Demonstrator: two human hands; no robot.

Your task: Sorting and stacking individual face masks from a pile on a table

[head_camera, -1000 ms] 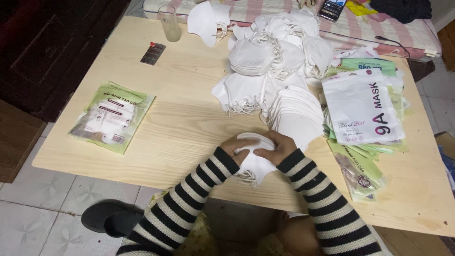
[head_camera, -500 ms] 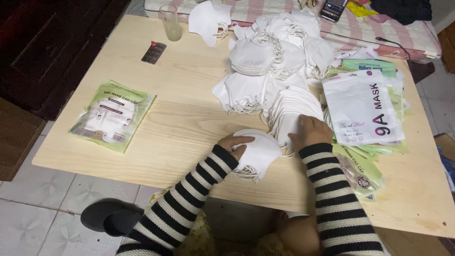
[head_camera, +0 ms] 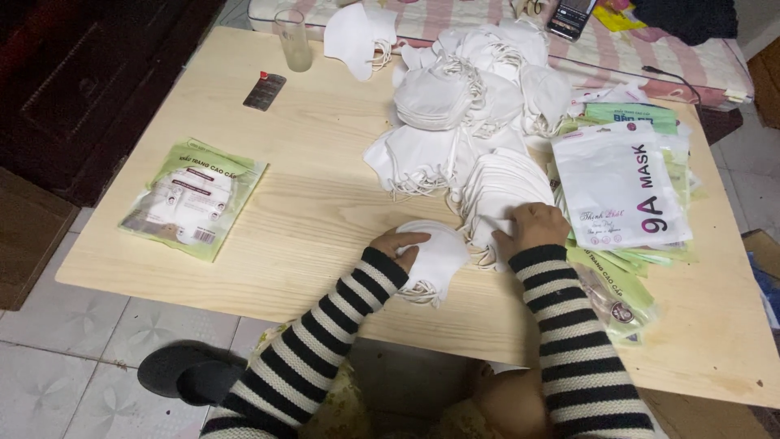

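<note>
A pale wooden surface stands on a tiled floor, with a bed in a pink striped sheet along its far side. The left hand lies on a small stack of white masks near the front edge of the surface. Its fingers are curled over the left side of the stack and press on it. The right hand rests just beside that, on the near end of a long fanned row of white masks. Its fingers are bent down onto the masks, but I cannot tell if they pinch one.

Behind the row a big heap of white masks fills the middle of the surface. Flat mask bags, white and green, are piled just right of the right hand. One green packed bag lies alone, well off to the left. Far back stand an empty glass and a small dark strip of pills. A black slipper sits on the floor under the front edge. Both arms wear black and white striped sleeves.
</note>
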